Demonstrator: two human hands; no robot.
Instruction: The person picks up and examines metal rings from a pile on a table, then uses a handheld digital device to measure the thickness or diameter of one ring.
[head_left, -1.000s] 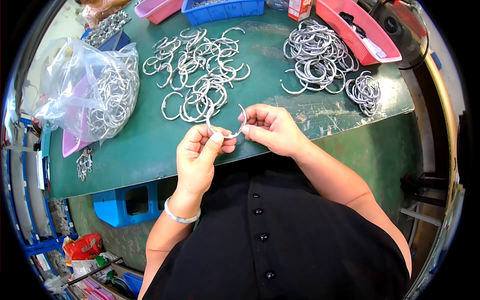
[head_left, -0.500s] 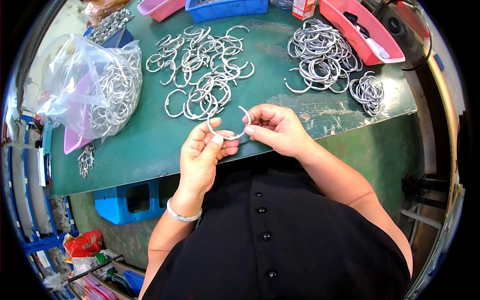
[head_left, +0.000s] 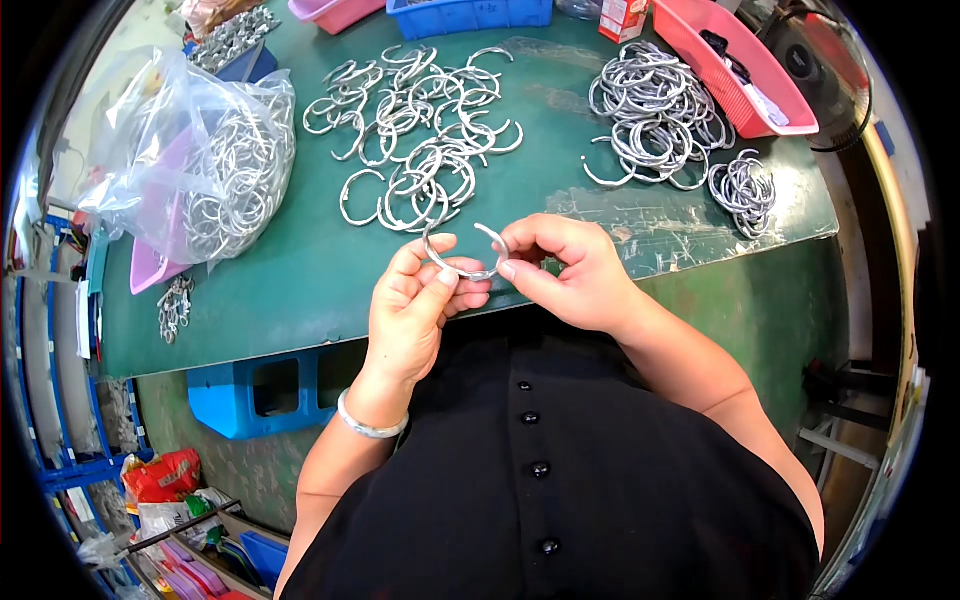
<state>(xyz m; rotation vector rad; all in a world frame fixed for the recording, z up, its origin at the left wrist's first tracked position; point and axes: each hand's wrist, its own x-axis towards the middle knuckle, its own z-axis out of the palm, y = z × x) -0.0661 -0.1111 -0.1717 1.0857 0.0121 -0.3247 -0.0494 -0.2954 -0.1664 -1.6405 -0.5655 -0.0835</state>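
Between my two hands, over the table's near edge, is a silvery open-ended metal bangle (head_left: pixel 468 273). My left hand (head_left: pixel 420 300) pinches its lower left part between thumb and fingers. With thumb and forefinger, my right hand (head_left: pixel 560 268) grips its right side just below the free end. The bangle's gap faces away from me. Just beyond my hands lies a loose spread of similar open bangles (head_left: pixel 430 180) on the green table (head_left: pixel 300 285). Further right are a denser heap of bangles (head_left: pixel 650 125) and a small cluster of rings (head_left: pixel 742 195).
At the left, a clear plastic bag (head_left: pixel 240 185) full of rings sits in a pink basket (head_left: pixel 150 265), with a small bunch of metal pieces (head_left: pixel 175 310) nearby. Blue (head_left: pixel 470 18) and pink (head_left: pixel 735 75) bins line the back. A blue stool (head_left: pixel 225 405) stands below the table.
The whole view has shifted slightly. The bangle's right side has turned in my right hand, and its free end now curves further inward. Both hands keep their grip.
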